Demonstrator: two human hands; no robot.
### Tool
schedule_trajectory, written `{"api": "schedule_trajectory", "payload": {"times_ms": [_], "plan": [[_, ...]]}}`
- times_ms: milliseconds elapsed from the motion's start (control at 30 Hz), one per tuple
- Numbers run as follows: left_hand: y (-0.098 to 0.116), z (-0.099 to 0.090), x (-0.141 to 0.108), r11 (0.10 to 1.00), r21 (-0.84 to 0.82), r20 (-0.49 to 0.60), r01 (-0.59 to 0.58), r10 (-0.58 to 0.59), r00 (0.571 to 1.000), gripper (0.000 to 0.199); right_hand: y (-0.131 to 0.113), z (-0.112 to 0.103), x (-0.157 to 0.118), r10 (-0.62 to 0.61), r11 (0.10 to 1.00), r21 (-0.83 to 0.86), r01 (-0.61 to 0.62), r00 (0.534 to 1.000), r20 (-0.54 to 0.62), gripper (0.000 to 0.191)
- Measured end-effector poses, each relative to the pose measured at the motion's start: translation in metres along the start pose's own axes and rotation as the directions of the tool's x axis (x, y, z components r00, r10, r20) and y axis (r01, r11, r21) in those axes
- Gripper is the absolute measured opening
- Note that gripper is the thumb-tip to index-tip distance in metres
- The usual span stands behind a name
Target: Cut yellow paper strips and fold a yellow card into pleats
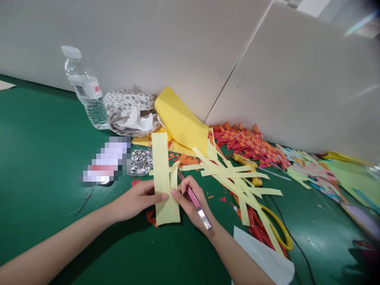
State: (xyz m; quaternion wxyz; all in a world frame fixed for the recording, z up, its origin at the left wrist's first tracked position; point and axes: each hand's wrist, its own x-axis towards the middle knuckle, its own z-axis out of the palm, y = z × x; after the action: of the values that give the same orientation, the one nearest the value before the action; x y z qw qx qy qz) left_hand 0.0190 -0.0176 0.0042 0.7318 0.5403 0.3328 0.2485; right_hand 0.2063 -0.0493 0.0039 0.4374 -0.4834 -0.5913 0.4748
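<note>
My left hand pinches a pale yellow paper piece upright, its thumb flat across the front. The piece is split lengthwise from the top, and a narrow strip on its right side curls away, still joined lower down. My right hand holds a slim pink craft knife with a silver end that points back toward my wrist. Its thumb and fingertip also press on the paper's right edge, at the base of the strip. The knife's far tip is near the strip; whether it touches cannot be made out.
Loose pale yellow strips lie to the right, over red-handled scissors and a yellow glue gun. Behind are woven red-orange paper fish and yellow sheet. Left stand a water bottle, tissue pouch, googly eyes and phone.
</note>
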Motion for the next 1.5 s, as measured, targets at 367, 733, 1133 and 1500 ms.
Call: {"api": "schedule_trajectory", "payload": {"times_ms": [367, 733, 1133, 1500], "plan": [[0.000, 0.000, 0.002, 0.999, 0.008, -0.139, 0.043, -0.041, 0.989, 0.036, -0.006, 0.000, -0.001, 0.006, 0.997, 0.075, -0.009, 0.999, 0.037, 0.034], [0.000, 0.003, 0.000, 0.989, 0.148, -0.032, 0.007, -0.002, 0.999, 0.034, 0.002, 0.001, 0.002, -0.004, 0.999, 0.053, 0.005, 1.000, -0.026, 0.035], [-0.009, -0.002, 0.004, 0.996, 0.088, -0.123, 0.020, -0.009, 0.992, 0.037, 0.004, 0.002, 0.003, -0.002, 0.983, 0.185, 0.014, 0.998, -0.063, 0.031], [-0.005, 0.001, 0.002, 0.998, 0.041, -0.089, 0.038, -0.034, 0.995, 0.037, 0.000, -0.001, 0.003, -0.074, 0.994, 0.058, 0.094, 0.956, -0.285, 0.029]]}}
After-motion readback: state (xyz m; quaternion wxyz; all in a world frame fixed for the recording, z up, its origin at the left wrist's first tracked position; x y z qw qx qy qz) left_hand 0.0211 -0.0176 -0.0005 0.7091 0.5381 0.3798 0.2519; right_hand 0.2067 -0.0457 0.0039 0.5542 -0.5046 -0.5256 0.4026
